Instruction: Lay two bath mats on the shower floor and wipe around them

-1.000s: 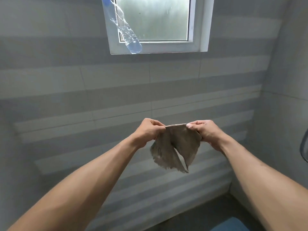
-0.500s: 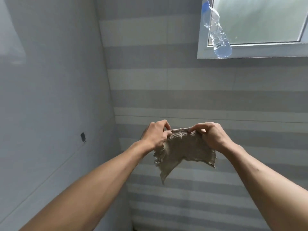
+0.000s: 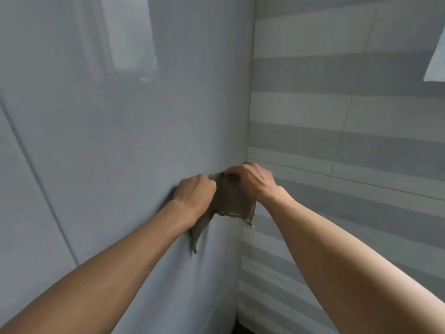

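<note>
With our left hand [image 3: 196, 192] and right hand [image 3: 250, 180] both pinched on the top edge of the frayed grey-brown woven cloth [image 3: 228, 201], which hangs below our fingers, a loose pinch could let it slip and fall.

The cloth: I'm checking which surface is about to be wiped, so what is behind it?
Behind the cloth, pinched by the left hand and right hand, is the corner where the plain grey wall meets the striped tile wall. The cloth covers that stretch of the corner.
</note>
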Motion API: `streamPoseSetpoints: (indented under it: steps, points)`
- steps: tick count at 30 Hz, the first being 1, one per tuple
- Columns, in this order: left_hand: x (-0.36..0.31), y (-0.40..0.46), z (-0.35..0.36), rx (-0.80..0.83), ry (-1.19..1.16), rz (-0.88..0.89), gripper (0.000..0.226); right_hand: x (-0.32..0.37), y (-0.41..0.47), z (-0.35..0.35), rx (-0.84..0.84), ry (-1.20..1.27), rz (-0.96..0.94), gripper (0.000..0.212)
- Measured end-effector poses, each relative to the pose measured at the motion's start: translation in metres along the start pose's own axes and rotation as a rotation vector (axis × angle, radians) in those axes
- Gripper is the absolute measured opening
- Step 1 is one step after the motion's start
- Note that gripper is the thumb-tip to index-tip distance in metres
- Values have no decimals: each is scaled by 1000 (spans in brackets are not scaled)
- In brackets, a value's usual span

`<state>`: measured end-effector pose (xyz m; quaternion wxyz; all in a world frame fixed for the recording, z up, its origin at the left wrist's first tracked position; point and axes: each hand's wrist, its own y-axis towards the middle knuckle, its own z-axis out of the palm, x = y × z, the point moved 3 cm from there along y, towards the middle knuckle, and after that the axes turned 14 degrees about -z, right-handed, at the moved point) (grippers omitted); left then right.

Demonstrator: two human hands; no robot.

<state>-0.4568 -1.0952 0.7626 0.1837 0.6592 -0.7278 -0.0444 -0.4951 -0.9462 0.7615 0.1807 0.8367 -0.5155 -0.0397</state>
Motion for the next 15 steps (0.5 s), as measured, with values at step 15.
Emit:
streamPoseSetpoints:
  steps: [15]
  points:
    - [-44,-13,87,278,204,107,36,-17,-13,75,188,445,179,48]
